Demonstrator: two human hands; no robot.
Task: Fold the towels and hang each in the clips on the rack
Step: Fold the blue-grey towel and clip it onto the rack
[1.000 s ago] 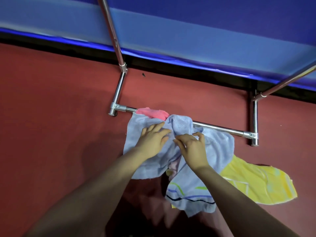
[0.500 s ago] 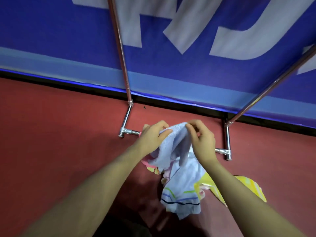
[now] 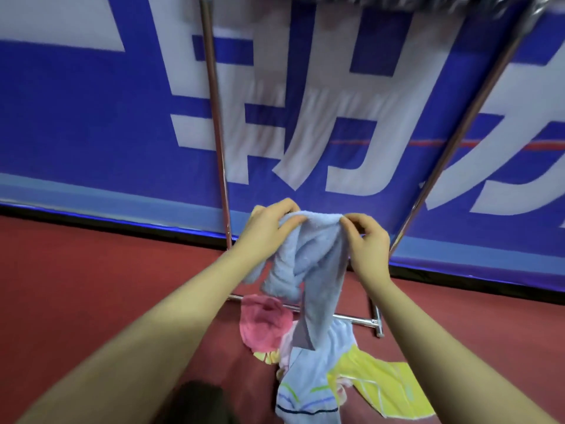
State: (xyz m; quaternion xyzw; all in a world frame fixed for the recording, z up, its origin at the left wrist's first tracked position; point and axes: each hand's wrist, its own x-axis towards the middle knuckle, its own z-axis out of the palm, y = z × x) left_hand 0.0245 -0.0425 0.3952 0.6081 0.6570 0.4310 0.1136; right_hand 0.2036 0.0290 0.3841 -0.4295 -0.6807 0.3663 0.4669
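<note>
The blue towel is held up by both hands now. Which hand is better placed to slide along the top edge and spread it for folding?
Probably the right hand. It pinches the blue towel lightly with its fingertips, while the left hand grips a bunched corner and can anchor it.

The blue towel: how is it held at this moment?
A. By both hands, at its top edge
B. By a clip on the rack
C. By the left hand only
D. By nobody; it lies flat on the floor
A. The left hand and the right hand each pinch the top edge of the blue towel, and the rest of it hangs down between them.
</note>
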